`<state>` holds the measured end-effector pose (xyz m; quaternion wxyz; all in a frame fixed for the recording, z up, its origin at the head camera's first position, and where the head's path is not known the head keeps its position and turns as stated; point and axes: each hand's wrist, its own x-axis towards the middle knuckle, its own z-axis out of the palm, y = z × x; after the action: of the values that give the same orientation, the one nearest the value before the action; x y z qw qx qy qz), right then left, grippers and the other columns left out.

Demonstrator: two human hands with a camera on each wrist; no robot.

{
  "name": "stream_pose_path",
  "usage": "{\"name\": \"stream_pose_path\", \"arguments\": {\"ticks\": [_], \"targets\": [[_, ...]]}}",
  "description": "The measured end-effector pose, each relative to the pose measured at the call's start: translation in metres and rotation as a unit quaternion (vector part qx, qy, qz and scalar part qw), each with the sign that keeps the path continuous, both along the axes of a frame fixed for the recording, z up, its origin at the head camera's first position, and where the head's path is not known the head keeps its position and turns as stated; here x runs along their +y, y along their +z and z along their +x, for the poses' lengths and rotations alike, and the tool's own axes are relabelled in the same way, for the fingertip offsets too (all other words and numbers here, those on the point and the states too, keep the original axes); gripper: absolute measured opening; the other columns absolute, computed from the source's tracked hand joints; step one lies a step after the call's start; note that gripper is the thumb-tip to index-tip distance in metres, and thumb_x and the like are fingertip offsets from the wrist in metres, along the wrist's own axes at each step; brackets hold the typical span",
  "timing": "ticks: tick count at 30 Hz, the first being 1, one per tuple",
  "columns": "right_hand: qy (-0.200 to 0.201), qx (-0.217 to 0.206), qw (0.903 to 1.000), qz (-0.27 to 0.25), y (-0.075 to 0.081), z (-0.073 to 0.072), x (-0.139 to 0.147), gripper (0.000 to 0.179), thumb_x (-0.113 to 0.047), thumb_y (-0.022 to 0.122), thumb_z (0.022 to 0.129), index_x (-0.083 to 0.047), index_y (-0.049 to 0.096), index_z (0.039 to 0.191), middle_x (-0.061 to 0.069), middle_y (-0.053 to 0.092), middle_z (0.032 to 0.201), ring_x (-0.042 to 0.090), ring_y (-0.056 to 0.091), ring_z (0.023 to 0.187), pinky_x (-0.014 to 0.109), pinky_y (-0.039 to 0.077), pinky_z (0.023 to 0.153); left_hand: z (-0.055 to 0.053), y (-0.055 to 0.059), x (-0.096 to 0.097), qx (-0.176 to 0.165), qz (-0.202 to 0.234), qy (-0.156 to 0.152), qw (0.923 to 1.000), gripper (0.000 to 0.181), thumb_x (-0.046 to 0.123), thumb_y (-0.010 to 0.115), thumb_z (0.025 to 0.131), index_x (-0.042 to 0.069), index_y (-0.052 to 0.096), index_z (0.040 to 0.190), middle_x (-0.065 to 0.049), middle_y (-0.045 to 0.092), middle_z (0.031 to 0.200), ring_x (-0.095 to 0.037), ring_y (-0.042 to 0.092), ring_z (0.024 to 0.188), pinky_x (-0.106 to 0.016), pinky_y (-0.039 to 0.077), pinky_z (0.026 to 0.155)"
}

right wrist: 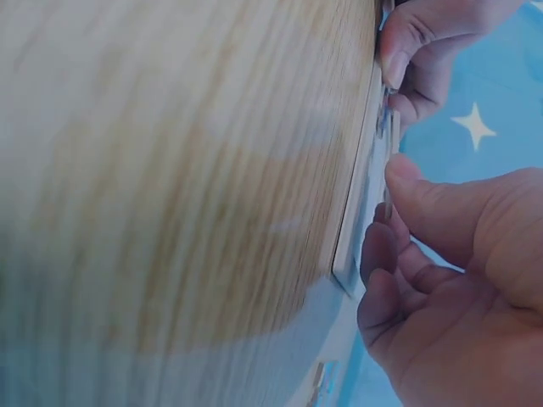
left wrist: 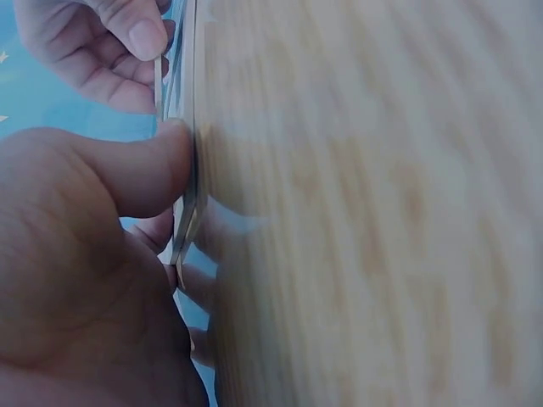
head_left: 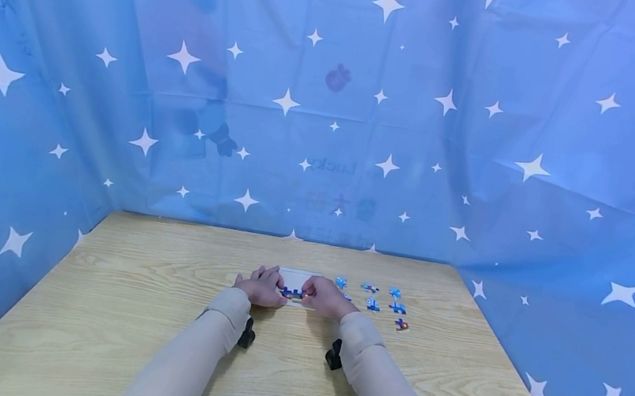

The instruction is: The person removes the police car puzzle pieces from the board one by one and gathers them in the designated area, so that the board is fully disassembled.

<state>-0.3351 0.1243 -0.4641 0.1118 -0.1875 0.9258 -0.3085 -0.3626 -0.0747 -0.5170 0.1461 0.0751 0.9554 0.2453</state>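
Note:
A white puzzle board (head_left: 297, 278) lies on the table, with a short row of dark blue and brown jigsaw pieces (head_left: 293, 294) along its near side. My left hand (head_left: 263, 288) grips the board's near left corner; in the left wrist view its thumb (left wrist: 157, 170) lies against the board's edge. From the other side, my right hand (head_left: 328, 297) pinches a jigsaw piece between thumb and fingers at the right end of the row. Edge-on in the right wrist view, that piece (right wrist: 394, 131) looks thin, its picture hidden.
Several loose jigsaw pieces, among them a blue one (head_left: 398, 308) and one with red and brown (head_left: 401, 324), lie right of the board. The wooden table (head_left: 162, 312) ends at a blue star-patterned curtain (head_left: 275, 150). A black wrist device (head_left: 335, 354) sits under the right sleeve.

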Motion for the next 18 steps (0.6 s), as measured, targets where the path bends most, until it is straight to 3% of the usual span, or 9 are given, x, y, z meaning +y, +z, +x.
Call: {"name": "stream_pose_path", "arguments": {"ticks": [18], "targets": [[-0.004,0.008,0.9999,-0.008,0.002,0.002,0.022,0.017,0.001,0.069,0.095,-0.001,0.065,0.111,0.004,0.062,0.098,0.016,0.057,0.092,0.04,0.05,0.09,0.0,0.0,0.001,0.005,0.01,0.009,0.9999,0.027,0.045,0.07,0.092,0.025,0.055,0.102,-0.001,0.018,0.169,-0.035,0.008,0.155,-0.072,0.001,0.114]]}}
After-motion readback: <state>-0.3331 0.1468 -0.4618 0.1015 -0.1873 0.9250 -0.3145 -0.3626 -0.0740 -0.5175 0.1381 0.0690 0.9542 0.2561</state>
